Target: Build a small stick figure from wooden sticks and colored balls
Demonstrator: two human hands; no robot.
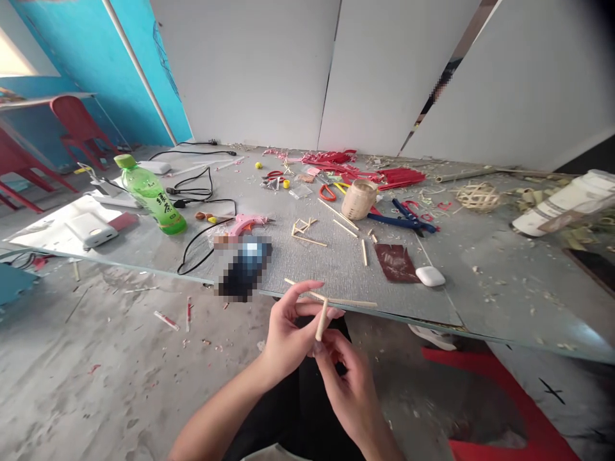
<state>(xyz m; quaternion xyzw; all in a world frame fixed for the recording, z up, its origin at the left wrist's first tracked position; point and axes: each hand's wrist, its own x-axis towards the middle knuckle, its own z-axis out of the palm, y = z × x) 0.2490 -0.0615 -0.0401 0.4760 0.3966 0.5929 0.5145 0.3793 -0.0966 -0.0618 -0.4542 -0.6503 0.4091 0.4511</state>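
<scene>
"Sticks are seen joined in the hands; how is the long axis set?"

"From a joint by the left fingertips, a short stick (321, 321) is pointed down toward the body. A long stick (355, 302) is stretched rightward, roughly along the near edge of the table (408, 298), and a third stick (292, 282) is angled left and away, partly covered by the index finger."

"Which hand is nearer the joint?"

"The left hand (288, 333). It is closed narrowly, with the sticks held between thumb and fingers. By the right hand (348, 374), the short stick's lower end is pinched, below and to the right of the joint."

"And what is laid beyond?"

"A small stick frame (310, 241) is rested on the table ahead, well apart from both hands; a pink hot-glue gun (240, 225) is placed to its left."
</scene>
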